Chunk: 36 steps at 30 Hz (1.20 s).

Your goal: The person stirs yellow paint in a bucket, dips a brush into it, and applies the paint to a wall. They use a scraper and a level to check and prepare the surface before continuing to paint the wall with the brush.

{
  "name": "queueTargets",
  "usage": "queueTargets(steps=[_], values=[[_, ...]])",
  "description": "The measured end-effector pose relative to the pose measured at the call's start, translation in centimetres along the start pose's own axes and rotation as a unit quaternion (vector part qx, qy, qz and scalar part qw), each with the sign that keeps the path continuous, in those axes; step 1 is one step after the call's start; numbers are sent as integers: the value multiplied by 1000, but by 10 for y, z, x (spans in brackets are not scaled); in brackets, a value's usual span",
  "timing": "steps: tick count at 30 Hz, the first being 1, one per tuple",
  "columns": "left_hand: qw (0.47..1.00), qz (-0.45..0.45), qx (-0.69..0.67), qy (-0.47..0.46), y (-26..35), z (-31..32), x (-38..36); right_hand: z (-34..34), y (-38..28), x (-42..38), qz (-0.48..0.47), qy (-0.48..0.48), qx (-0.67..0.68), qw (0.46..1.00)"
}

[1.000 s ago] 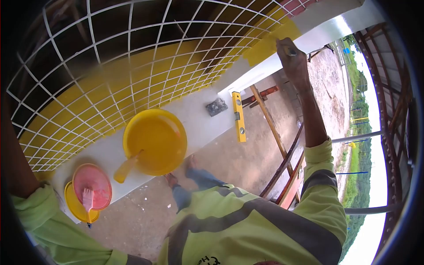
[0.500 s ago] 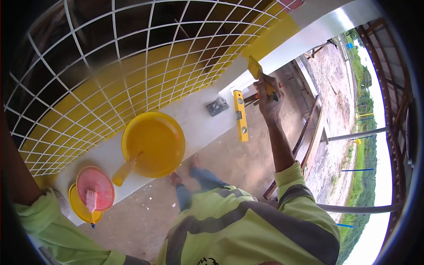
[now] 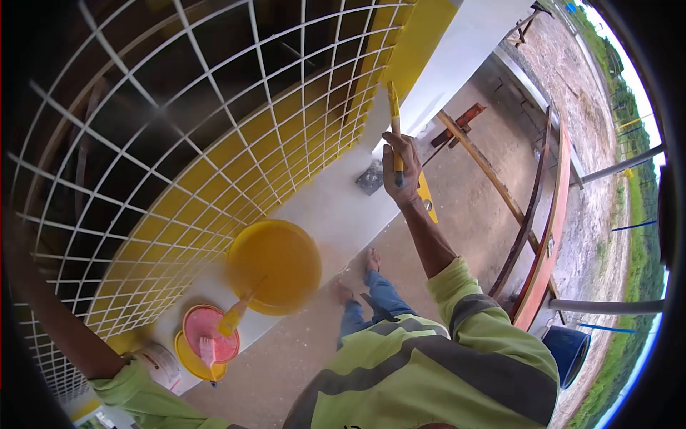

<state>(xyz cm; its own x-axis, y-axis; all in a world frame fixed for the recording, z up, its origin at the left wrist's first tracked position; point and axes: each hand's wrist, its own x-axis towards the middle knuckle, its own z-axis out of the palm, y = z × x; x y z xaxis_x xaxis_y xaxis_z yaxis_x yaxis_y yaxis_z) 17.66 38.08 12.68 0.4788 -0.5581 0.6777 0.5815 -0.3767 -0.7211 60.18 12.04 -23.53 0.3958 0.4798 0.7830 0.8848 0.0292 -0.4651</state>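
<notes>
My right hand (image 3: 401, 168) is closed around the handle of a paintbrush (image 3: 394, 118). Its yellow-coated bristles are at the border of the yellow-painted wall strip (image 3: 418, 43) and the white surface beside it. Behind this hand lies a yellow spirit level (image 3: 426, 199), partly covered, and a dark grey block (image 3: 369, 177) sits to its left on the white ledge (image 3: 329, 182). My left forearm (image 3: 64, 322) reaches up along the left edge, its hand lost in the dark border. Below the mesh stands a yellow basin (image 3: 275, 257) of yellow paint, a second brush (image 3: 233, 317) at its rim.
White wire mesh (image 3: 243, 107) fills the upper left. A pink-coated container (image 3: 221, 322) with a pink brush (image 3: 207, 350) overlaps a yellow one (image 3: 187, 361), near a white bucket (image 3: 158, 363). Wooden beams (image 3: 493, 171) and a dark blue bucket (image 3: 566, 356) are at right.
My view has turned, so the basin and containers appear farther right and the blue bucket shows. The brush in my right hand now points more upright, its bristles seen edge-on.
</notes>
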Motion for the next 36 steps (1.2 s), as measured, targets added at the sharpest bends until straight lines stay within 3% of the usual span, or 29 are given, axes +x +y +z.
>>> queueTargets(steps=[6, 10, 17, 25, 27, 36], values=[[999, 23, 42, -12, -23, -5, -1, 11, 4, -13, 33, 52, 36, 997], [998, 15, 52, -16, -25, -15, 0, 7, 17, -13, 57, 21, 79, 995], [995, 35, 93, -24, -12, -13, 7, -13, 25, 5, 65, 98, 82, 990], [995, 25, 83, -40, 11, -14, 21, -5, 25, 8, 29, 58, 138, 988], [995, 32, 80, -42, 4, -14, 18, -17, 32, 0, 97, 76, 121, 985], [998, 9, 54, -40, 7, -13, 17, -13, 28, 3, 24, 41, 141, 989]])
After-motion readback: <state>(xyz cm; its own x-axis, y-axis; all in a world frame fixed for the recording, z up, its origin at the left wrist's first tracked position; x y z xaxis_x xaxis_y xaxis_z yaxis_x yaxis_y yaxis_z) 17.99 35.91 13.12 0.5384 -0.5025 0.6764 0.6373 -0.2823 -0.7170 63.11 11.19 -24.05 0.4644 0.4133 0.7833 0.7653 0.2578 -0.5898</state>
